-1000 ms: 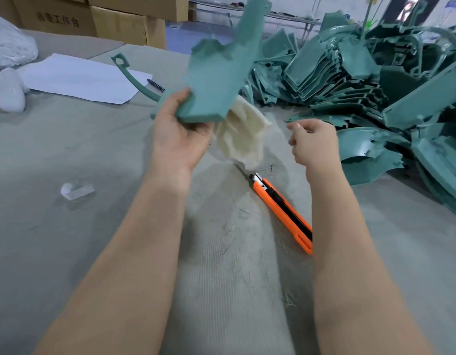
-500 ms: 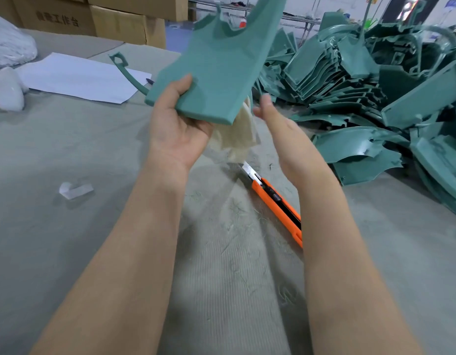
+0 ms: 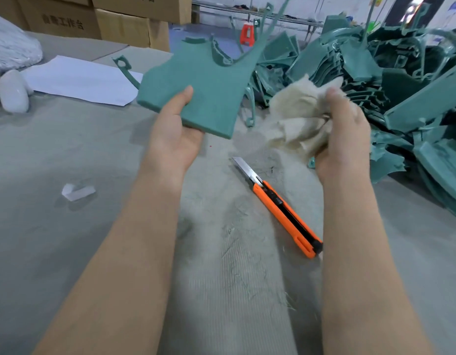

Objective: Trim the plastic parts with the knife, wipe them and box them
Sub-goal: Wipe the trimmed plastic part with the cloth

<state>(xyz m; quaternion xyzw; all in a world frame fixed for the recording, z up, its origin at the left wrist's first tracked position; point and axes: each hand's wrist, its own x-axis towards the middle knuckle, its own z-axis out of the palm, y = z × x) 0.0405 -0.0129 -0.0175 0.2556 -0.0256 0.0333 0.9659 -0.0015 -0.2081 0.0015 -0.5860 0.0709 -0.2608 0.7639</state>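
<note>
My left hand point(image 3: 174, 134) grips a flat green plastic part point(image 3: 209, 80) by its near corner, thumb on top, and holds it above the table. My right hand point(image 3: 342, 134) holds a crumpled cream cloth point(image 3: 296, 121) to the right of the part, apart from it. An orange utility knife point(image 3: 285, 213) lies on the grey table cover between my forearms, its blade out and pointing away from me.
A big heap of green plastic parts point(image 3: 390, 73) fills the right and back right. A white paper sheet point(image 3: 78, 80), a white object point(image 3: 13, 90) and a small clear scrap point(image 3: 77, 192) lie at the left. Cardboard boxes point(image 3: 124, 24) stand at the back.
My right hand reached under the part, took the cloth and drew it out to the right. My left hand tilted the part flatter and lower.
</note>
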